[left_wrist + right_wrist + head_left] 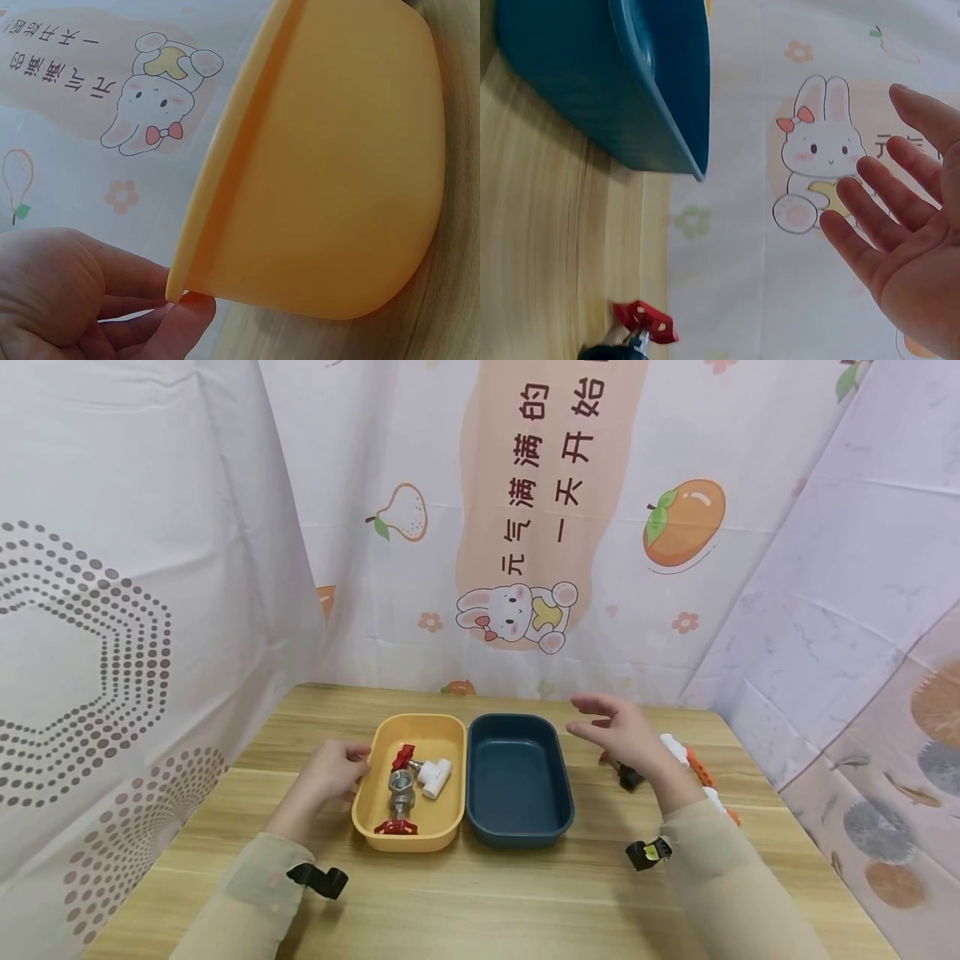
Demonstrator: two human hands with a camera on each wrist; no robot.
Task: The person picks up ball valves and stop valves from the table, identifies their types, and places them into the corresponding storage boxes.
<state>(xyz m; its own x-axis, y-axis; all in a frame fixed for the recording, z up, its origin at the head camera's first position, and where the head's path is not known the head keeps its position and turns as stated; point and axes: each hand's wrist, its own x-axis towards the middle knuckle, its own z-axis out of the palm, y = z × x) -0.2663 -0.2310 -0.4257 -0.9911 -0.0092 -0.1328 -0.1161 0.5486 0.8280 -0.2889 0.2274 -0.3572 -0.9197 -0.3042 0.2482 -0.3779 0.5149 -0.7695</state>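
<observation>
Left hand (333, 772): located at the left side of the yellow tray (435, 739). The wrist view shows thumb and fingers (178, 328) pinching the rim at one corner.

Right hand (617, 727): raised to the right of the blue tray (521, 840), apart from it. Its fingers (874, 210) are extended and spread, palm visible in the right wrist view.

Both trays stand on the table (450, 910) side by side, the yellow one at left. The yellow tray contains a metal valve (402, 795) with a red handle (396, 827) towards the near end, and a white tee fitting (435, 777) to its right, with a red knob (403, 757) on a metal stem directed towards the far left.

Beyond the blue tray, at right, a black fitting (630, 778) with a red part lies partly behind the right hand. White-and-orange pieces (701, 767) lie further right, partly covered by the forearm. A printed curtain (375, 585) hangs behind the table.
</observation>
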